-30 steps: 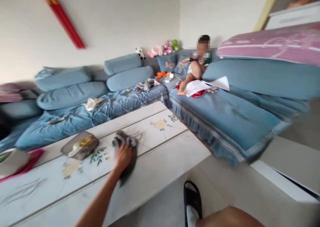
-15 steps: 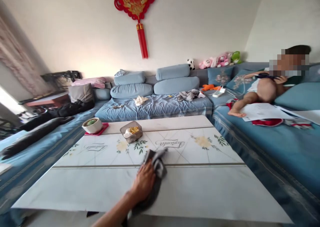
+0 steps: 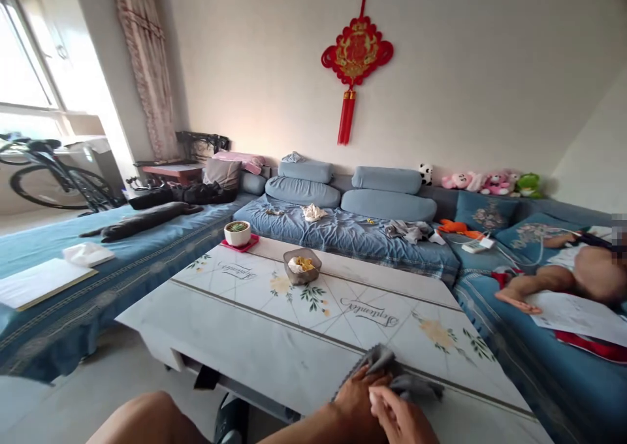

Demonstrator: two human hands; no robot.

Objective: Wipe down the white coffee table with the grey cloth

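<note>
- The cloth (image 3: 379, 359) is under the left hand (image 3: 356, 398), by the right hand (image 3: 399, 418).
- The hands are at the near edge of the table (image 3: 245, 326).
- Ahead of the hands, on the table, sits a small basket (image 3: 302, 266).
- Left of the basket is a plant pot (image 3: 238, 233).
- Behind the table is the sofa (image 3: 343, 241).
- Far right of the hands, a person (image 3: 578, 281) lies on the sofa.

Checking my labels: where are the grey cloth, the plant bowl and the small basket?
Grey cloth (image 3: 378, 359), head view, upper fold.
Plant bowl (image 3: 238, 237), head view, white side.
Small basket (image 3: 302, 276), head view, front wall.
</note>
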